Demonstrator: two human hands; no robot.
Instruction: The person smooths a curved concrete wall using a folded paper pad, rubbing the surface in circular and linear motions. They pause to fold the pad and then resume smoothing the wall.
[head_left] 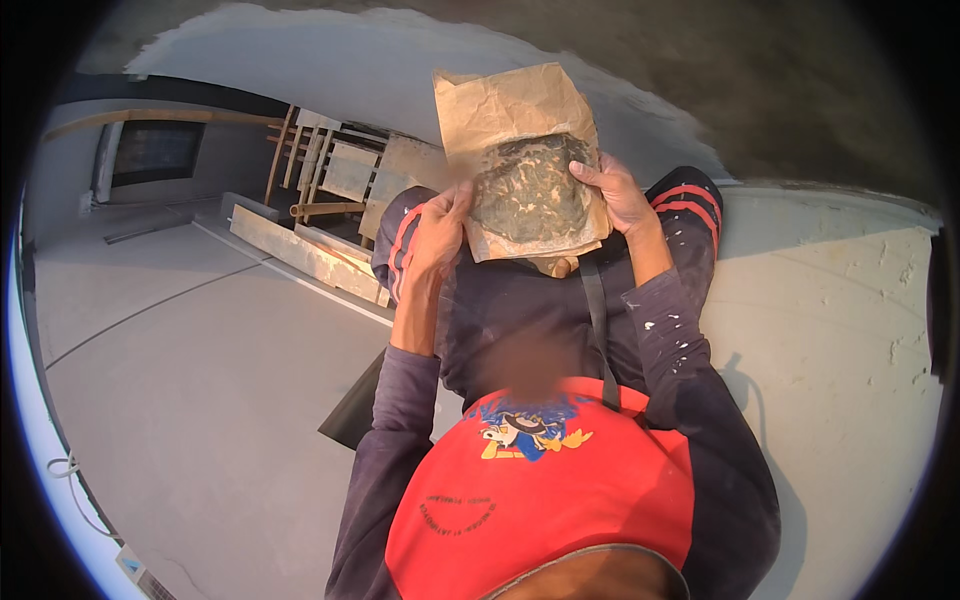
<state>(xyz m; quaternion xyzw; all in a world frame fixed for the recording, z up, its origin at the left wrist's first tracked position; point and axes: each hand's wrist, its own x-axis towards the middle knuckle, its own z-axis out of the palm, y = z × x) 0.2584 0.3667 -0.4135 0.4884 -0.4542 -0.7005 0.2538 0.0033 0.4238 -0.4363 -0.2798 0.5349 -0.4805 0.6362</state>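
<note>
A creased brown paper sheet is held up above my lap by both hands. Its lower half bears a dark grey-green patch mottled with tan marks, like worn sandpaper, though I cannot tell for sure. My left hand pinches the patch's left edge, the thumb on top. On the other side my right hand grips the right edge, thumb lying over the dark surface and fingers behind the paper. Something small and tan shows just under the sheet's lower edge; its kind is unclear.
Wooden boards and frames lean together at the left back, beside a long plank on the grey floor. A patchy grey wall rises in front. A dark flat piece lies by my left elbow; a cable is far left.
</note>
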